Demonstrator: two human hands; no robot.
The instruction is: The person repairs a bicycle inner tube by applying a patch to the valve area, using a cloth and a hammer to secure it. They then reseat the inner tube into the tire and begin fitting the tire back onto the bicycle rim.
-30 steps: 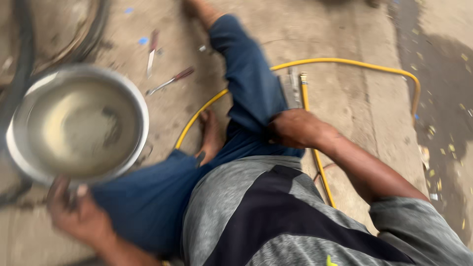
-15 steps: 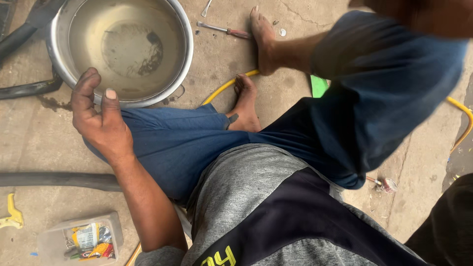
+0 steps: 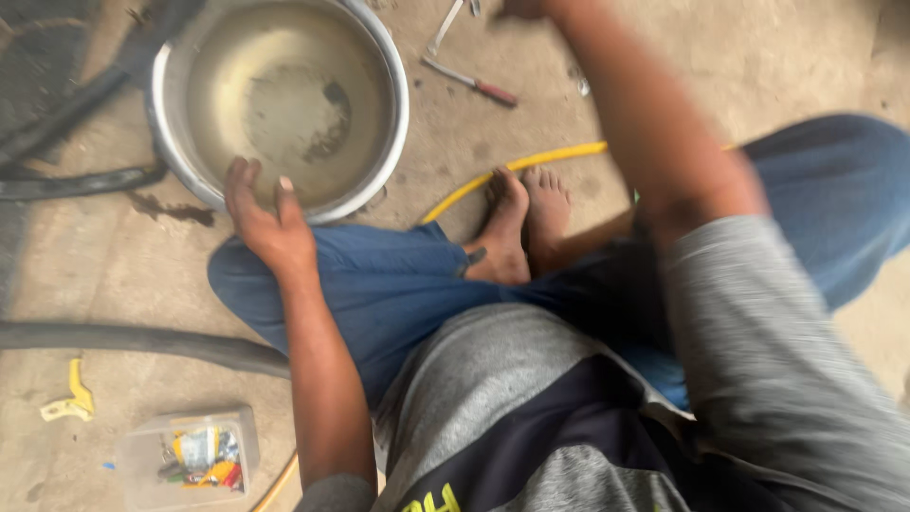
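From the head view, you are sitting on the concrete floor (image 3: 720,66) with your legs folded, your bare feet (image 3: 521,223) lying together in front of you. Your left hand (image 3: 268,220) is resting at the near rim of the large metal basin (image 3: 171,142), with the fingers (image 3: 237,180) spread loosely and reaching over the edge; they are lying on the rim rather than closing around it, so the hand is open and gripping nothing. The basin is standing on the floor just ahead of your left knee, and it is holding shallow, murky water with a dark patch at the bottom.

Your right arm is stretching forward and up across the frame, and your right hand (image 3: 523,9) is sitting at the very top edge, blurred and mostly cut off, so I cannot tell how far it is open or whether it has hold of anything. Just beside it a screwdriver (image 3: 471,82) with a red handle is lying on the floor, next to a thin metal tool (image 3: 444,28).

A yellow hose (image 3: 512,169) is curving along the floor behind your feet. A thick black rubber tube (image 3: 142,341) is lying across the floor to your left, and nearer to you a clear plastic box (image 3: 185,455) of small colourful parts is sitting beside a yellow plastic piece (image 3: 71,398).
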